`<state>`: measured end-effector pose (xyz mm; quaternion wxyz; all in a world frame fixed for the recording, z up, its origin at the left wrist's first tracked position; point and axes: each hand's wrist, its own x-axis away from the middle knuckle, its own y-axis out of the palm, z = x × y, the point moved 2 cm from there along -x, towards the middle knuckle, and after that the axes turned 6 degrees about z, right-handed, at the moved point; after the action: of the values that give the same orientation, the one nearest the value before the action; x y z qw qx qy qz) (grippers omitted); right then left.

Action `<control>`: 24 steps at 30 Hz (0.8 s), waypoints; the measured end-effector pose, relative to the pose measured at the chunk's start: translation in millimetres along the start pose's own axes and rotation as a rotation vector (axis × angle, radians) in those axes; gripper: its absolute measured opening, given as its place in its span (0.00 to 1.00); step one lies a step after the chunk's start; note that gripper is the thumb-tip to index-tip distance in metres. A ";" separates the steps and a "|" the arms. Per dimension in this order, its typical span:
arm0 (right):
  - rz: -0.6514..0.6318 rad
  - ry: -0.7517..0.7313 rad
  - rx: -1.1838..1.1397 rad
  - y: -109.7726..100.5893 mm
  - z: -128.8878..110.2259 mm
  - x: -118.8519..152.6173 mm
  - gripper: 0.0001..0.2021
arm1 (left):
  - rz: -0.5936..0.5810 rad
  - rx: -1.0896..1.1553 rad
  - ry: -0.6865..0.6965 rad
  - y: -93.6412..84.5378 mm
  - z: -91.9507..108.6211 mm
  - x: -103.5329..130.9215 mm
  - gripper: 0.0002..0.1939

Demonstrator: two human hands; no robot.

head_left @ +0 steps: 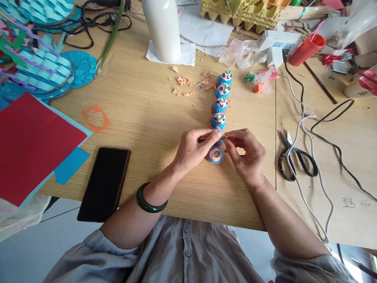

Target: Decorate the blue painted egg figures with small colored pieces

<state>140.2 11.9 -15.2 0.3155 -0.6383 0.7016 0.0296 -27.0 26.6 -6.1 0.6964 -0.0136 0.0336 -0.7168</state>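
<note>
A row of small blue domes [221, 105], topped with pink and with green and dark bits, runs away from me across the wooden table. The nearest one [216, 155] carries a pink patch and a green ring. Over the near end of the row, my left hand [196, 147] is closed, thumb against fingers, and partly hides a dome beneath. My right hand [247, 155] pinches from the other side. A tiny green piece [224, 136] shows between the fingertips of both hands. It looks soft, like modelling clay, but is too small to tell for sure.
Black-handled scissors [297, 155] lie at right among white and black cables [330, 143]. A phone [104, 182] and red paper [35, 145] are at left. Beyond stand a white vase [163, 31], orange shavings [184, 80], a red cup [306, 49] and egg cartons [241, 15].
</note>
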 end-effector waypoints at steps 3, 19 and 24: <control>0.013 0.029 -0.005 -0.1 1.2 0.2 0.05 | -0.036 0.059 -0.031 0.9 0.5 0.1 0.20; 0.022 0.020 0.006 -1.4 1.2 -2.0 0.06 | -0.058 -0.017 0.011 0.9 -4.3 -0.7 0.15; 0.011 -0.071 0.078 -2.9 -2.5 -4.4 0.06 | -0.064 -0.024 0.014 0.7 -5.3 -0.6 0.15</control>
<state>141.7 14.1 -10.0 0.3646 -0.6202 0.6941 0.0268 -26.6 27.4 -11.5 0.6727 -0.0179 0.0466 -0.7382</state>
